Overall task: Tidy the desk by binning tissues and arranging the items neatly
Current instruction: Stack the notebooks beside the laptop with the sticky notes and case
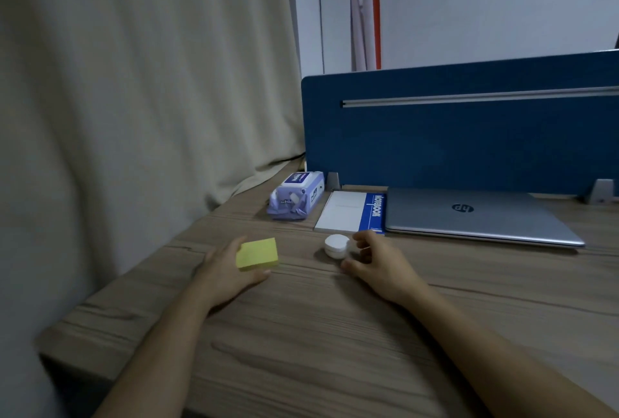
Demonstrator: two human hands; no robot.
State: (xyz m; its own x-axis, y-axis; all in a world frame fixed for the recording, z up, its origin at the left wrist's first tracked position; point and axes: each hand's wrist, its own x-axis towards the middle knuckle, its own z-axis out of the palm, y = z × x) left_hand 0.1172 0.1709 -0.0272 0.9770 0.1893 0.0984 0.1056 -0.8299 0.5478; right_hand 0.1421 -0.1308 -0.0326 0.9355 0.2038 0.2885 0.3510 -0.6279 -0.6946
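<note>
My left hand (222, 272) grips a yellow pad of sticky notes (257, 254) between thumb and fingers, just above the wooden desk (318, 334). A small round white jar (336, 245) stands on the desk to its right. My right hand (376, 262) is beside the jar, fingertips and thumb curled close around its right side; whether they press on it is unclear. At the back lie a purple pack of tissues (296, 195), a white and blue notebook (351, 211) and a closed grey laptop (475, 216) in a row.
A blue partition panel (469, 129) stands along the desk's back edge. A beige curtain (134, 99) hangs on the left, touching the desk's left edge. Two pale rods and an orange strip (365, 25) lean on the wall behind the panel.
</note>
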